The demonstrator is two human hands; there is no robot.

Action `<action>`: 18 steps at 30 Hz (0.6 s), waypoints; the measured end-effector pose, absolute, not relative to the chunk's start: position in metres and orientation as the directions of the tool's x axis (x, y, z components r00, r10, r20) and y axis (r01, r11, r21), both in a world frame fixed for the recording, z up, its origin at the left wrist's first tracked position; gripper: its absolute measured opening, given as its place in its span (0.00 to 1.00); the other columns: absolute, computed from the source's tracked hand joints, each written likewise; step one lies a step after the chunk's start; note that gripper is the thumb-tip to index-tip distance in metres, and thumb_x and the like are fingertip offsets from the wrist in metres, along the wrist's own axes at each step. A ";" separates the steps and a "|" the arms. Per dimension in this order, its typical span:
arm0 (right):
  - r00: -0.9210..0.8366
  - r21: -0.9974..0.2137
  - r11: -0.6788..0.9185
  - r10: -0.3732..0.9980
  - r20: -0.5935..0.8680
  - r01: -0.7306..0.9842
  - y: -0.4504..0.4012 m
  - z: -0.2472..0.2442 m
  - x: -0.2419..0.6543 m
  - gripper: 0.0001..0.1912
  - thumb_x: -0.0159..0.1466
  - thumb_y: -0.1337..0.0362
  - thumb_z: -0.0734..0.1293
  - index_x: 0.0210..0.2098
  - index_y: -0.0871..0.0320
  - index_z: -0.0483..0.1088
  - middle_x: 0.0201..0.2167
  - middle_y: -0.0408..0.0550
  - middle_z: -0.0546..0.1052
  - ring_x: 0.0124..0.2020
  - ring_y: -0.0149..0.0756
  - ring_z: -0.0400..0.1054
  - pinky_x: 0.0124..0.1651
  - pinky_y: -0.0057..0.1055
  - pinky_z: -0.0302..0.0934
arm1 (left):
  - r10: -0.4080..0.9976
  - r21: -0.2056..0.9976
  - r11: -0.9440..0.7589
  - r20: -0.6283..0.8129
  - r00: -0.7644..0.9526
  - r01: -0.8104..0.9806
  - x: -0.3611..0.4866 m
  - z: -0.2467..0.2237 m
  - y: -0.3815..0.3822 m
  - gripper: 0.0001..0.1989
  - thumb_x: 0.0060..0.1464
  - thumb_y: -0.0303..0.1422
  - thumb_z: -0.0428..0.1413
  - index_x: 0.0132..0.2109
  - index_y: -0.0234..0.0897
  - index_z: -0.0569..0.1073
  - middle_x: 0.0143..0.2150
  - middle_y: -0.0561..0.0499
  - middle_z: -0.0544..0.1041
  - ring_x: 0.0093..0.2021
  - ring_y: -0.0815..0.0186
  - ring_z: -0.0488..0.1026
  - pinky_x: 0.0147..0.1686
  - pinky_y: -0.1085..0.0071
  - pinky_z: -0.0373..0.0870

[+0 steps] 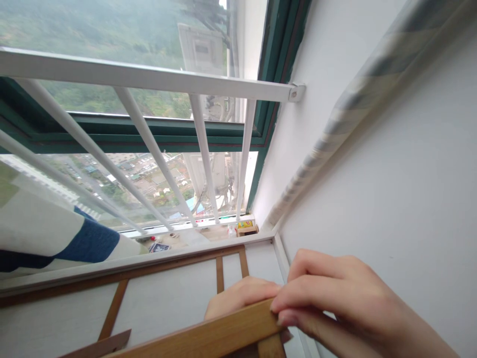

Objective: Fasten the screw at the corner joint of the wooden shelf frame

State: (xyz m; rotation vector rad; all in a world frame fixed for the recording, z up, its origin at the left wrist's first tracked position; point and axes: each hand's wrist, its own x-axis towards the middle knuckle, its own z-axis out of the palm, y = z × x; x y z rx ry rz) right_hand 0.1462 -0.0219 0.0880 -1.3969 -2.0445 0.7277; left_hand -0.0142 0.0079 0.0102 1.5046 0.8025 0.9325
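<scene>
Obliquely, the wooden bar point(208, 334) ran with its long axis from the lower left of the head view up to the right, its right end pointing toward the white wall point(417, 199). My right hand point(335, 298) was closed on that end, thumb and fingers pinching it. My left hand point(242, 296) lay just behind the bar, partly hidden, so I could not tell its grip. A shorter wooden piece point(272, 347) angled downward beneath the end. Beyond lay a white panel point(167, 298) with brown strips, then the white railing point(149, 75).
</scene>
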 end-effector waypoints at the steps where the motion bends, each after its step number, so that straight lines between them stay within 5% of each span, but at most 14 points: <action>1: -0.299 -0.703 0.306 0.944 0.139 0.642 -0.023 0.088 0.146 0.07 0.62 0.67 0.60 0.31 0.54 0.69 0.26 0.42 0.65 0.24 0.23 0.59 0.26 0.20 0.55 | 0.883 0.992 -0.121 0.118 0.455 -0.023 -0.014 0.010 0.008 0.12 0.41 0.37 0.61 0.37 0.44 0.77 0.32 0.51 0.78 0.30 0.65 0.74 0.32 0.74 0.71; 12: -0.117 -0.829 0.163 0.986 0.119 0.535 -0.032 0.079 0.151 0.11 0.56 0.63 0.68 0.39 0.51 0.69 0.23 0.38 0.62 0.24 0.23 0.55 0.26 0.19 0.53 | 0.853 0.989 -0.122 0.148 0.500 -0.085 -0.015 0.004 0.008 0.11 0.44 0.31 0.59 0.39 0.38 0.75 0.37 0.49 0.77 0.37 0.64 0.73 0.37 0.73 0.70; 18: 0.001 -0.850 0.091 0.994 0.106 0.519 -0.049 0.092 0.152 0.09 0.64 0.65 0.54 0.44 0.53 0.59 0.34 0.43 0.64 0.34 0.27 0.59 0.37 0.23 0.57 | 0.868 0.994 -0.075 0.106 0.485 -0.082 -0.014 0.001 0.007 0.12 0.45 0.32 0.58 0.40 0.37 0.75 0.40 0.47 0.76 0.40 0.62 0.72 0.43 0.68 0.69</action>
